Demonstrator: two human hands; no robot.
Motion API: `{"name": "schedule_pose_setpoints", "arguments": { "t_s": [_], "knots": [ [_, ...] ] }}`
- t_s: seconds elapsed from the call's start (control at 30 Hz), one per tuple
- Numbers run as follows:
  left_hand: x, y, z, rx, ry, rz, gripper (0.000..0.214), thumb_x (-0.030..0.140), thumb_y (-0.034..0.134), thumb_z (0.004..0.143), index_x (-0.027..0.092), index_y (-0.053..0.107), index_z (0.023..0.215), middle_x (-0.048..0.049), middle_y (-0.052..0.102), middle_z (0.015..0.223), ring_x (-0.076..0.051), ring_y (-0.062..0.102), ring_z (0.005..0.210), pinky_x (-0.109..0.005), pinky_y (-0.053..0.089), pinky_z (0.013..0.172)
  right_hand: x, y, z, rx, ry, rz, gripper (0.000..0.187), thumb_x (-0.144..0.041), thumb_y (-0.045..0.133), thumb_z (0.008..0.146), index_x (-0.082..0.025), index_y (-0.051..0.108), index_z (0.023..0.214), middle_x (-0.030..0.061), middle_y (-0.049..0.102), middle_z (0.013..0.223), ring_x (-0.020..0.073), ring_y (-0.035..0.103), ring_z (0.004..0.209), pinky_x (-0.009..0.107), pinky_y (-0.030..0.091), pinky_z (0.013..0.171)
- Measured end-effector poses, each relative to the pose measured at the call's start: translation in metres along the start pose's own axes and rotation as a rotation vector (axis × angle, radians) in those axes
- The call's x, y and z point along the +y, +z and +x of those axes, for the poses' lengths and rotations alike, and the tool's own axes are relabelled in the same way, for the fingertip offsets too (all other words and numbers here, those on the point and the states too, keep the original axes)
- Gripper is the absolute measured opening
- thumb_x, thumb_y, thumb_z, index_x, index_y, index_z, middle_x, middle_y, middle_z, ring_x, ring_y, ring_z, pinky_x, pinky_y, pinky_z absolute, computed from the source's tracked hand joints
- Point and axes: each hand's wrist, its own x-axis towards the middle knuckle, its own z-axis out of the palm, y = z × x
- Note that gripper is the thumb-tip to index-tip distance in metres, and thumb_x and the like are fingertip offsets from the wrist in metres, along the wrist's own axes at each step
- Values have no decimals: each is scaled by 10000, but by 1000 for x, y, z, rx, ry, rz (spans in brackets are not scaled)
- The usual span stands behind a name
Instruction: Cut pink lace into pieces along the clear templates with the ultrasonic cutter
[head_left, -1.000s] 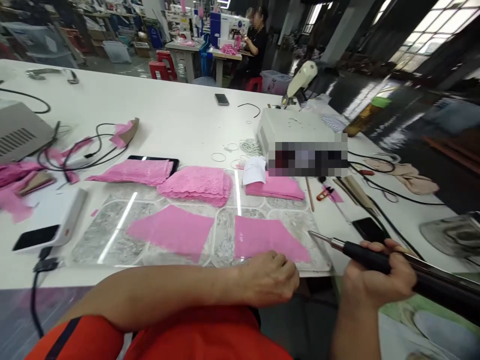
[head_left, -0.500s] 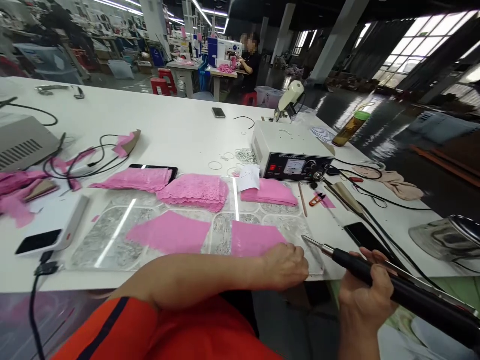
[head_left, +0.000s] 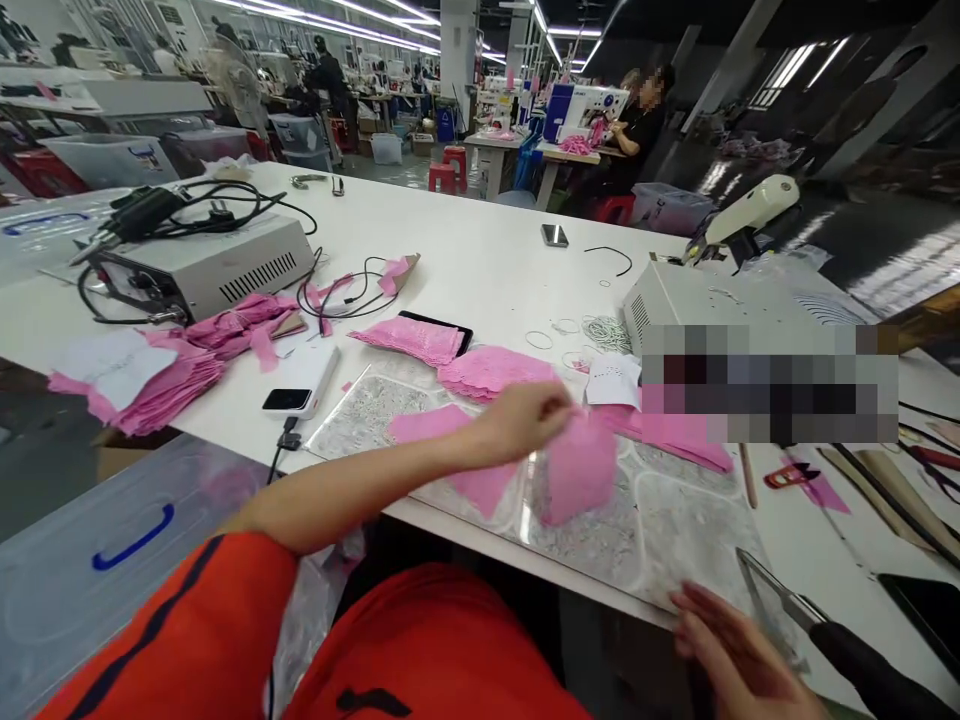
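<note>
1. Our left hand [head_left: 521,425] clamps one pink cloth [head_left: 583,475], raised, at its four o'clock.
2. At its eight o'clock, a second cloth [head_left: 484,488] lies flat, unlifted.
3. We cannot tell if our right hand [head_left: 739,645] grips the tool [head_left: 862,657] at three o'clock.

Pink piece [head_left: 583,480]: cloth, matt. Mat [head_left: 694,530]: smooth, glossy. Tool [head_left: 840,640]: shiny metal shaft [head_left: 802,607], matt plastic-looking handle [head_left: 877,668]. Tabletop [head_left: 487,245]: smooth. Slip [head_left: 613,382]: paper, matt. Box lid [head_left: 82,550]: translucent plastic.
</note>
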Motion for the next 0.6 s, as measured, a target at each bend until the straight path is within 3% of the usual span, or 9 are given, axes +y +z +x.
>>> {"name": "schedule_pose_setpoints", "arguments": {
  "t_s": [0.03,0.13,0.2,0.27,0.4,0.6],
  "knots": [
    [-11,-17,-7,44,-37,-27,112,227,552,854,152,605,790,-10,657,703,-116,614,619,-209,471,562,-14,16,-2,-71,-57,-40,416,-450,733,675,-179,689,988,101,742,945,244,708,802,317,611,643],
    [-46,-53,-33,132,-120,-67,193,317,525,853,150,568,767,-1,612,617,-116,596,531,-209,470,503,-50,68,0,-204,-436,-140,254,-388,647,779,-203,685,950,67,728,886,176,687,735,271,586,630],
    [-66,-68,-50,186,-171,-78,224,366,531,831,160,548,745,19,570,553,-117,574,485,-206,453,472,-64,100,4,-268,-702,-221,190,-298,612,816,-224,672,981,51,704,889,156,660,749,278,573,665],
    [-81,-77,-63,223,-207,-83,240,397,529,815,170,531,739,28,552,527,-119,558,458,-203,426,439,-71,123,8,-309,-868,-295,190,-238,599,823,-225,649,1006,51,684,905,168,647,828,306,566,734],
    [-94,-83,-72,229,-246,-92,222,398,519,806,179,520,772,33,556,518,-137,583,474,-212,435,444,-77,146,14,-340,-986,-394,216,-190,591,822,-214,617,1036,56,655,916,177,625,860,320,554,759],
    [-100,-87,-78,213,-235,13,163,318,475,829,175,538,783,41,547,529,-117,541,485,-211,414,485,-83,151,12,-431,-1022,-426,178,-169,586,830,-229,623,993,47,634,883,166,606,822,295,536,710]
  ]
}}
